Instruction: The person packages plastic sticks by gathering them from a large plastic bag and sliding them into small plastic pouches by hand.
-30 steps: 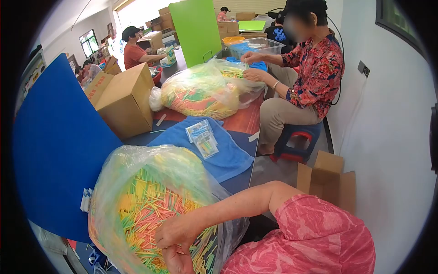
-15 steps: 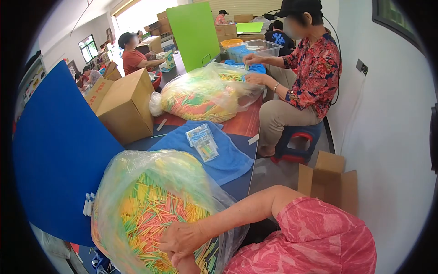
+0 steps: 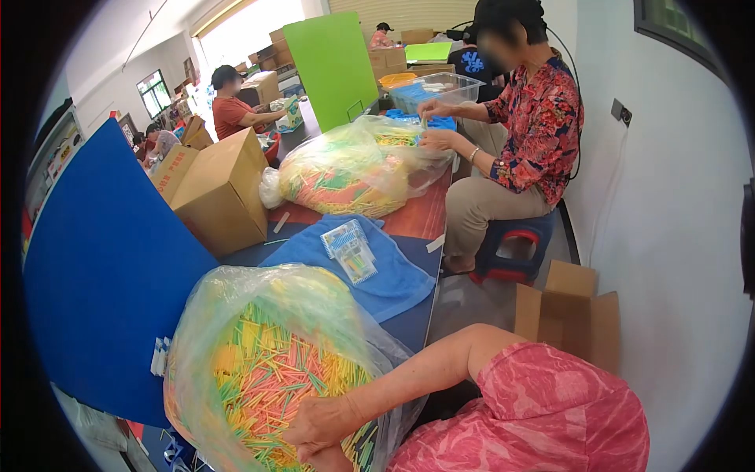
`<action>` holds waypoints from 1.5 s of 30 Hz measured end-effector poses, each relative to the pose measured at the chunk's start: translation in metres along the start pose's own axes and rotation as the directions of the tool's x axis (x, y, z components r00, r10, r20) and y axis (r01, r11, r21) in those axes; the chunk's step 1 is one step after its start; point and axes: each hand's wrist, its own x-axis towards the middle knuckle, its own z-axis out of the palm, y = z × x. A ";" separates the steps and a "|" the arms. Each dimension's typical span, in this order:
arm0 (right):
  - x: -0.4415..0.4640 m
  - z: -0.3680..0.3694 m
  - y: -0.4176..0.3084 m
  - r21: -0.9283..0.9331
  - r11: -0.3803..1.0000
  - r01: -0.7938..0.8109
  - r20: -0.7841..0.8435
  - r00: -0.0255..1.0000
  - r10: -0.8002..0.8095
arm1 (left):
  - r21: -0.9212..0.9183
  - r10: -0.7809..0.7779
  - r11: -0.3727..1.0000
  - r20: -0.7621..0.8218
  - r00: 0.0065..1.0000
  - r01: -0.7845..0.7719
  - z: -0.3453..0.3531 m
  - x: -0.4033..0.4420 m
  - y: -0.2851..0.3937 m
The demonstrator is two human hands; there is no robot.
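Over the open plastic bag [image 3: 189, 346], my right hand [image 3: 321, 423] is closed, its fingers curled downward, and whatever they hold is hidden. Just below it, touching or nearly so, my left hand [image 3: 330, 458] shows only in part at the bottom edge; its fingers are hidden. Short thin sticks [image 3: 271, 377] in pink, yellow and green fill the bag beneath both hands. A blue cloth [image 3: 397, 283] lies beyond the bag, with two small clear packs [image 3: 355, 259] of sticks on it.
A blue board [image 3: 110, 275] stands at left, beside a cardboard box [image 3: 220, 189]. Farther back are a second stick-filled bag [image 3: 346, 173] and a green board [image 3: 330, 67]. A seated co-worker [image 3: 539, 126] handles sticks at right. An open carton [image 3: 562, 315] sits on the floor.
The view has shifted slightly, so the near bag sits lower and farther right. My hands have moved a little right and down, my right hand still closed.
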 end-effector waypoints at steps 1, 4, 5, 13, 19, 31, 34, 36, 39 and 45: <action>0.001 0.001 0.000 0.017 1.000 0.007 0.004 1.000 -0.007 | 0.051 0.006 0.999 0.031 1.000 -0.007 -0.001 -0.001 0.008; -0.002 0.002 0.002 0.110 0.994 -0.003 -0.069 0.998 0.011 | 0.202 0.007 0.979 0.130 0.991 -0.033 -0.004 -0.005 0.032; -0.001 -0.001 0.005 0.106 0.994 -0.003 -0.068 0.998 0.010 | 0.247 0.004 0.968 0.161 0.987 -0.044 -0.005 -0.007 0.038; -0.026 -0.028 0.023 0.188 0.971 -0.149 -0.122 0.977 0.173 | 0.867 0.193 0.207 0.418 0.888 -0.453 -0.037 -0.011 0.043; -0.047 -0.019 0.028 0.008 0.997 -0.083 -0.064 0.994 0.083 | 0.911 0.135 0.179 0.352 0.926 -0.373 -0.036 -0.015 0.036; -0.069 -0.020 0.031 0.288 0.901 -0.324 0.206 0.940 0.272 | 0.834 0.322 0.399 0.262 0.910 -0.381 -0.060 -0.006 0.036; -0.077 -0.010 0.056 -0.189 0.975 0.117 0.152 0.984 -0.089 | 0.884 0.373 0.381 0.121 0.920 -0.271 -0.073 -0.008 0.072; -0.064 -0.019 0.032 0.084 0.928 -0.363 0.185 0.921 0.343 | 0.917 0.430 0.345 0.036 0.902 -0.202 -0.098 -0.015 0.081; -0.046 -0.021 0.012 0.173 0.818 -0.549 0.256 0.827 0.501 | 0.957 0.392 0.277 -0.028 0.920 -0.089 -0.135 -0.031 0.078; -0.037 -0.009 -0.003 0.137 0.920 -0.367 0.238 0.914 0.329 | 0.988 0.290 0.118 -0.131 0.948 0.100 -0.131 -0.058 0.075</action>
